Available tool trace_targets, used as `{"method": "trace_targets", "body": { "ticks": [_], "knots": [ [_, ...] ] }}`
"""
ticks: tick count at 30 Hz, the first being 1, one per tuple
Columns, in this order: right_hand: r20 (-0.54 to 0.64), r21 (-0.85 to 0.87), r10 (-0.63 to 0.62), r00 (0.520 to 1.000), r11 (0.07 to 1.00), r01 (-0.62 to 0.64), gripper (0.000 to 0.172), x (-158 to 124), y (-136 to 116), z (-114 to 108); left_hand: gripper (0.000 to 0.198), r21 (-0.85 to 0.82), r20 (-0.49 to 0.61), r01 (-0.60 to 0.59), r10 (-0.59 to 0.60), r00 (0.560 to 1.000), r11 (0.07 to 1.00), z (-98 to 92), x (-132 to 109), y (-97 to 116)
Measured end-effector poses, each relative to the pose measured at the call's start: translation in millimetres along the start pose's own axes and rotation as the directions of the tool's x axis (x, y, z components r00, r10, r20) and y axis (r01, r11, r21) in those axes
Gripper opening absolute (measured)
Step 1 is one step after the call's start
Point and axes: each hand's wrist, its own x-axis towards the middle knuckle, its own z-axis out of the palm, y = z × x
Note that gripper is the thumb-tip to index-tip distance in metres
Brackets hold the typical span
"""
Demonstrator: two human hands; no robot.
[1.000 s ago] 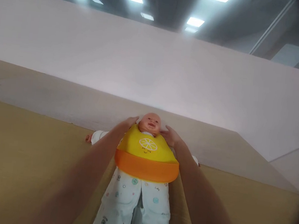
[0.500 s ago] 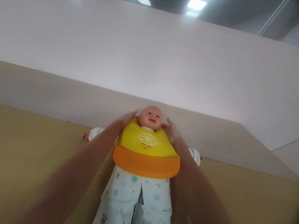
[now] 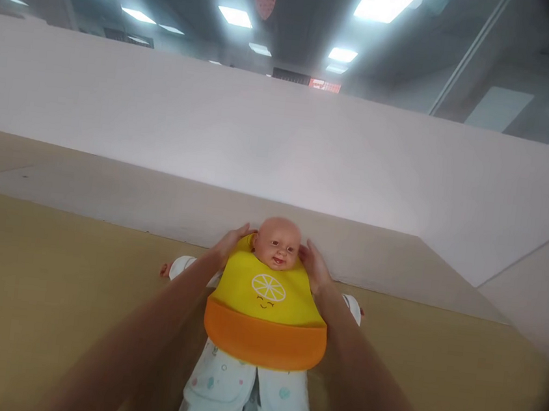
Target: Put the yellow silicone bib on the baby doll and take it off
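A baby doll lies face up in white printed clothes, its arms spread to both sides. Over its chest is a yellow bib with a white citrus slice and an orange catch pocket. At the doll's neck, my left hand is closed on the upper edge of the bib. My right hand grips the bib at the opposite side of the neck. The doll's head and the bib hide several fingertips and the back of the neck.
The doll rests on a tan surface with a greyish strip beyond its head. Behind rises a low white wall, topped by glass with hanging heart-shaped papers and reflected ceiling lights.
My view has tilted up, so the doll and hands sit lower and more of the glass shows. The doll's head is raised or turned slightly; both hands stay at its neck.
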Motion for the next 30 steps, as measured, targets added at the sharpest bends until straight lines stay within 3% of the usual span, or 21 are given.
{"method": "trace_targets", "body": {
  "ticks": [8, 15, 22, 26, 30],
  "knots": [
    [0.072, 0.087, -0.041, 0.997, 0.996, 0.034, 0.037, -79.4, 13.9, 20.5, 0.052, 0.043, -0.053, -0.039, 0.042, 0.998, 0.998, 21.5, -84.7, -20.9],
    [0.076, 0.262, -0.031, 0.997, 0.965, 0.01, 0.028, -122.6, 33.1, 30.5, 0.052, -0.08, -0.012, -0.074, 0.074, 0.997, 0.994, 25.2, -139.6, -32.6],
    [0.061, 0.241, -0.06, 0.996, 0.97, 0.044, 0.033, -146.5, 44.3, 31.6, 0.032, -0.061, -0.067, -0.103, 0.099, 0.993, 0.993, 19.6, -157.1, -50.3],
    [0.021, 0.243, 0.017, 1.0, 0.97, -0.021, 0.03, -138.6, 40.0, 33.4, 0.037, -0.135, -0.073, -0.082, 0.072, 0.995, 0.987, 14.3, -154.4, -56.2],
    [0.036, 0.043, 0.048, 0.998, 0.998, -0.049, 0.024, -120.6, 35.3, 39.0, 0.039, -0.195, -0.052, -0.058, 0.049, 0.997, 0.979, 9.5, -152.6, -61.3]
  ]
}}
